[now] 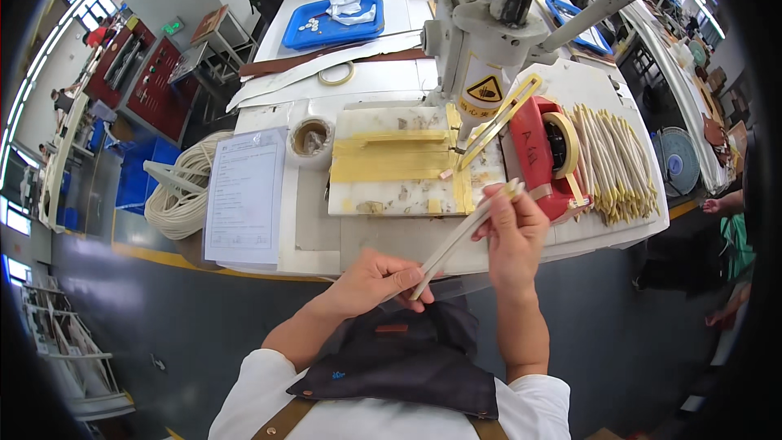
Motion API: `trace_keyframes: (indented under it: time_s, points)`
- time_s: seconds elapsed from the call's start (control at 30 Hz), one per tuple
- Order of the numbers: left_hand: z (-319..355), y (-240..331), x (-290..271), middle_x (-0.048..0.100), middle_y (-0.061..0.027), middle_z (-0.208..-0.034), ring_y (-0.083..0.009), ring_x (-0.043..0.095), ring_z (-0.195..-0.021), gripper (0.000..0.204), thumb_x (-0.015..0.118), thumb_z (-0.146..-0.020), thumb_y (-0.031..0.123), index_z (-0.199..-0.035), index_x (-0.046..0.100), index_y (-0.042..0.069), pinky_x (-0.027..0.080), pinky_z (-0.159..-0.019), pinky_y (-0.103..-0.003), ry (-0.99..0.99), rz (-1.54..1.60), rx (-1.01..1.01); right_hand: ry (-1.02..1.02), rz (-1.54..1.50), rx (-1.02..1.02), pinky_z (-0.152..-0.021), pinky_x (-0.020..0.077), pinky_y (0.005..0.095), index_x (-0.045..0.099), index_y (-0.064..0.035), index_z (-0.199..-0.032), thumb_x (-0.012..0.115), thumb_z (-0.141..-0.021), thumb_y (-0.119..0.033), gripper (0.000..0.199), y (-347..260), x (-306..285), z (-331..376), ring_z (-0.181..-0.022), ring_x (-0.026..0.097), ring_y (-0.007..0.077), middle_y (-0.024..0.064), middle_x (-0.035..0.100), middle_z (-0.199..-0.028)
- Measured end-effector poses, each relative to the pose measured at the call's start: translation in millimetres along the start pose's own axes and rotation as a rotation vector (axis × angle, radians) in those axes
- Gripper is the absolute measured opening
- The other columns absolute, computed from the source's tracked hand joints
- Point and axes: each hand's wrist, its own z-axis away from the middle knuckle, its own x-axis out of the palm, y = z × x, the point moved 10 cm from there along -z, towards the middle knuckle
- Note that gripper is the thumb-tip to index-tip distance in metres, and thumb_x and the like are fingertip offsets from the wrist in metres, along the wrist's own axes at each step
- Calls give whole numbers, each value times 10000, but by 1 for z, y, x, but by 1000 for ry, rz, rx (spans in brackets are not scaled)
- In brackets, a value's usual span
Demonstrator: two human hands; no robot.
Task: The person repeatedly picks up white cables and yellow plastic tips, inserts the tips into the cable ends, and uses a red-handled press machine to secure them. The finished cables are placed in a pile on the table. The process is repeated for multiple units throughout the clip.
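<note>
A short length of white cord (pixel 456 242) slants between my hands, in front of the table edge. My left hand (pixel 376 282) is closed around its lower end, thumb on top. Near its upper end, my right hand (pixel 516 232) pinches it, and a yellowish tip shows above the fingers. Just beyond the right hand stands a red tape dispenser (pixel 533 147) with a roll of masking tape (pixel 562 145). Several similar cords (pixel 615 165) with yellow ends lie in a pile to its right. A white cutting block (pixel 391 193) with yellow tape strips lies ahead.
A lever press (pixel 489 49) rises behind the block, its red-knobbed arm (pixel 611 8) reaching right. Left are a printed sheet (pixel 244 200), a clear tape roll (pixel 311 140) and a coil of white cord (pixel 183 195). A blue tray (pixel 326 31) sits farther back.
</note>
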Motion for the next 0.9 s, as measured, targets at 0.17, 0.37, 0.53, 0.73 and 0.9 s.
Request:
trace_keyframes:
  time_s: [0.17, 0.37, 0.53, 0.73, 0.9]
  points:
    - [7, -20, 1, 719, -130, -896, -179, 725, -765, 424, 582, -1064, 252, -1239, 643, -129, 622, -686, -289, -21, 196, -111, 71, 54, -58, -560, 522, 240, 683, 35, -1091, 620, -1046, -161, 211, -8, -12, -5, -594, 580, 78, 28, 647, -809]
    - [7, -34, -3, 707, -92, -873, -143, 694, -716, 345, 575, -1065, 218, -1187, 674, -89, 592, -621, -261, 41, 191, -177, 104, 177, -76, -551, 525, 229, 677, 43, -1091, 624, -1040, -133, 192, -13, -8, -2, -601, 604, 81, 31, 642, -810]
    - [12, -31, -10, 683, -28, -861, -77, 614, -680, 322, 605, -1051, 274, -1168, 709, -7, 518, -595, -223, 94, -36, -112, 54, 219, -126, -552, 533, 223, 678, 54, -1087, 645, -1028, -132, 197, -11, -2, -2, -609, 620, 89, 45, 649, -832]
    - [12, -22, -10, 686, -27, -849, -59, 589, -676, 264, 618, -1033, 202, -1136, 726, -16, 489, -581, -205, 164, -128, -94, 21, 109, -62, -593, 570, 234, 685, 61, -1105, 653, -1017, -96, 183, -11, -6, 2, -680, 653, 94, 46, 657, -854]
    - [25, -17, -28, 675, -36, -782, -57, 563, -619, 233, 589, -1031, 140, -1090, 719, -43, 464, -555, -204, 368, -242, 141, 37, 135, -98, -604, 569, 247, 685, 58, -1122, 675, -986, -51, 175, -48, -20, 7, -683, 661, 113, 65, 673, -866]
